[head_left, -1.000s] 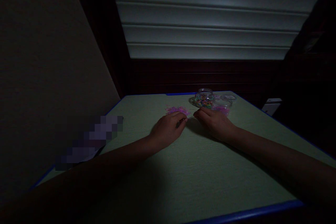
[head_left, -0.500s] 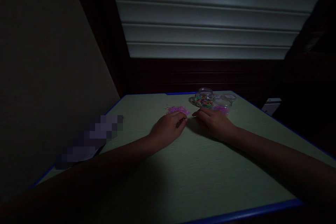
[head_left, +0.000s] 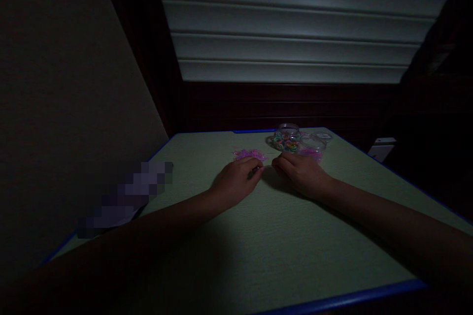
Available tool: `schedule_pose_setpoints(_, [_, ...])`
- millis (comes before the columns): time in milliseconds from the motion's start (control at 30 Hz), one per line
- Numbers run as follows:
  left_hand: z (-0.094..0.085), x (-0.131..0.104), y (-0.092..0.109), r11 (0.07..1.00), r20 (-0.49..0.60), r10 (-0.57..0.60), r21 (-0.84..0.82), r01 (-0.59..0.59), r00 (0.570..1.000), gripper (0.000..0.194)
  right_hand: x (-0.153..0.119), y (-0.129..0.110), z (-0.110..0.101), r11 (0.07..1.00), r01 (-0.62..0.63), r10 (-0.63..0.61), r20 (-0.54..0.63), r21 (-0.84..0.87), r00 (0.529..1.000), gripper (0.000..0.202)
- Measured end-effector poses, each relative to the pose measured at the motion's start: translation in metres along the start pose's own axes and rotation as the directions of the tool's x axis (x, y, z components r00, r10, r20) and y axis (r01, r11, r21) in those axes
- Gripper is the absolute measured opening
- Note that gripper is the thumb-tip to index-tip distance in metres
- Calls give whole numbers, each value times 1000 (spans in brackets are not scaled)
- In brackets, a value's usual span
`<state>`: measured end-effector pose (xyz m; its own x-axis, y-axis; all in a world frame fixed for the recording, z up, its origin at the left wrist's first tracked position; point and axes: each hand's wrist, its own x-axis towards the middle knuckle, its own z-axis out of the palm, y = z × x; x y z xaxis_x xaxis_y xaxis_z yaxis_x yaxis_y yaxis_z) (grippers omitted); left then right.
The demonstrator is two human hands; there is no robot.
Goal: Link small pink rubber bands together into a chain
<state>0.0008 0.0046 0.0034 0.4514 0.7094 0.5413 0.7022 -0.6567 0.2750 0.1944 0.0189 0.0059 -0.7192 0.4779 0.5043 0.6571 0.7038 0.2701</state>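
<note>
Centre: left hand (head_left: 236,183) and right hand (head_left: 303,174) are pinching one thin strand (head_left: 268,165) | beyond: one pink pile (head_left: 248,154), one jar (head_left: 287,140) standing | right hand partly blocking one tub (head_left: 313,145)

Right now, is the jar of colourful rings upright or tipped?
Upright: the clear jar stands with its rim on top, the coloured rings lying below it.
</note>
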Motion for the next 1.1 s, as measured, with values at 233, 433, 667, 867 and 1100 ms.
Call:
schedule_pose_setpoints(233, [1, -1, 0, 999, -8, -29, 35, 29, 1000, 16, 0, 1, -3, 1000, 11, -11, 11, -11, 1000, 16])
schedule_pose_setpoints(433, [1, -1, 0, 999, -4, -34, 32, 34, 999, 17, -1, 1, -3, 999, 35, -35, -13, -2, 999, 17])
schedule_pose_setpoints(667, [0, 0, 1, 1000, -10, -17, -7, 17, 1000, 16, -2, 2, -1, 999, 36, -36, -12, -10, 999, 16])
schedule_pose_setpoints(867, [0, -1, 0, 999, -6, -32, -2, 32, 999, 17, -2, 3, -1, 999, 39, -38, -17, 22, 999, 16])
schedule_pose_setpoints(1100, [1, 0, 0, 1000, -3, -3, -2, 3, 1000, 18, -1, 2, -3, 999, 50, -49, -12, 17, 999, 17])
